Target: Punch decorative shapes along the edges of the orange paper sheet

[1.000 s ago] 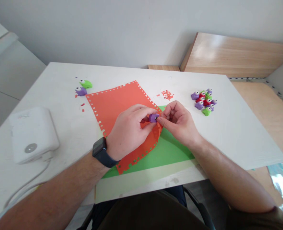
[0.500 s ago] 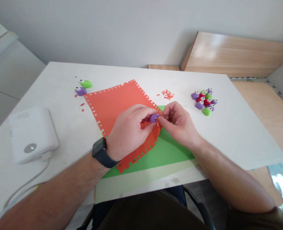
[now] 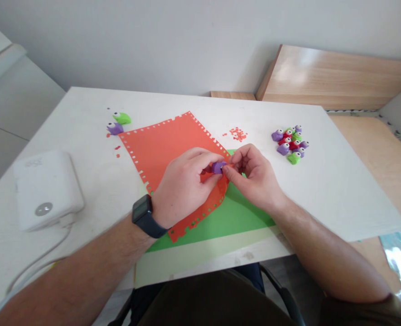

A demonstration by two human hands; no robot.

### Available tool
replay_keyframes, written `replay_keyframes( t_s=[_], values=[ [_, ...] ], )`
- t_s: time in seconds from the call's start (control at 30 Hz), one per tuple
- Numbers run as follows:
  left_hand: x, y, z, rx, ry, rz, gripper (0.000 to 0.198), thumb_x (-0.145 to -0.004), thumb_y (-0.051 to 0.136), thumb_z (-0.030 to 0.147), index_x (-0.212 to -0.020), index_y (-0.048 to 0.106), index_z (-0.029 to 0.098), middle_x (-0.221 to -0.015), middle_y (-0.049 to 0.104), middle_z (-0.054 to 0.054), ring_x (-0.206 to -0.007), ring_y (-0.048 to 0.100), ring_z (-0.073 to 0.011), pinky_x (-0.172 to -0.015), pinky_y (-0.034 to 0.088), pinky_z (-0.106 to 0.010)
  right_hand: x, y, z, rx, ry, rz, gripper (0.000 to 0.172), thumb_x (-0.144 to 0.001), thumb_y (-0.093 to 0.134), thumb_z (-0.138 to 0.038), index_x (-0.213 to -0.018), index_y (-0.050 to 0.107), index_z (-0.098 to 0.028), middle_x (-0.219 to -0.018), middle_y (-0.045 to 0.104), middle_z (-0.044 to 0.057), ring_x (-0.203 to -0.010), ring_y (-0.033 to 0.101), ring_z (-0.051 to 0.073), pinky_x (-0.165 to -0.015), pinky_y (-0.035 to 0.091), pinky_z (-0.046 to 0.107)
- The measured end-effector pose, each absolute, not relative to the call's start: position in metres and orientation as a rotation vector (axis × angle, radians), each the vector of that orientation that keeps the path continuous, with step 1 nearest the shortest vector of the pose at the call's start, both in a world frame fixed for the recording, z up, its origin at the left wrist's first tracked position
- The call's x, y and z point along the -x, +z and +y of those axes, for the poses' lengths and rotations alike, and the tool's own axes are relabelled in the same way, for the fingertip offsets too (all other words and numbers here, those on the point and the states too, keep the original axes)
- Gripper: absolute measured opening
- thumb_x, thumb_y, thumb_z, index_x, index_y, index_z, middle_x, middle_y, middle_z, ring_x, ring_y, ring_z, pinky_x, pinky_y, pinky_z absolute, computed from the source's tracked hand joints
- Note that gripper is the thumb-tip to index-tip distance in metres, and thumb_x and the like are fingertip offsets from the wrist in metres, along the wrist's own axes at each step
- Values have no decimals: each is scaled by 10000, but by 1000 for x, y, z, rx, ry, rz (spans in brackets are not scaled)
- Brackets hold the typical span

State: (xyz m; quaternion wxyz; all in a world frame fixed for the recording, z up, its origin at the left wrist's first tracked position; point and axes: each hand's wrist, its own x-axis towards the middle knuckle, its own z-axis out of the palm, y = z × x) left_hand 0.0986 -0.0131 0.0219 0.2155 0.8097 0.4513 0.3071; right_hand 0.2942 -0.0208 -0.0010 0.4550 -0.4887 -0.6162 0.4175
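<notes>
purple craft punch (image 3: 218,167) pinched in left hand (image 3: 183,188), biting the edge of the orange paper sheet (image 3: 166,154); right hand (image 3: 254,179) half-curled at that edge, grip unclear. looks mid edge-punching; next needs a firm squeeze.

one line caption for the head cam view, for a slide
Left hand holds a purple craft punch at the holed edge of an orange sheet, right hand beside it

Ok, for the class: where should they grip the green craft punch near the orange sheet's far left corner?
Pinch the green craft punch across its tapered body from the right: the purple craft punch sits close at its near left, leaving little finger room.
</notes>
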Motion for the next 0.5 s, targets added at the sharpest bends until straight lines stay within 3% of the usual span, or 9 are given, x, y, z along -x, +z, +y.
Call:
replay_keyframes(
  t_s=[0.5],
  values=[
    [-99,20,-14,-2271,873,1254,202,-924,651,146,-1104,719,209,-1090,738,-58,-993,696,-208,-886,555,-351,-292,2,-22,1275,967,-1596,79,-905,707,-236,-919,631,-218,-826,655,9,-709,578,150,-635,460,303]
  ],
)
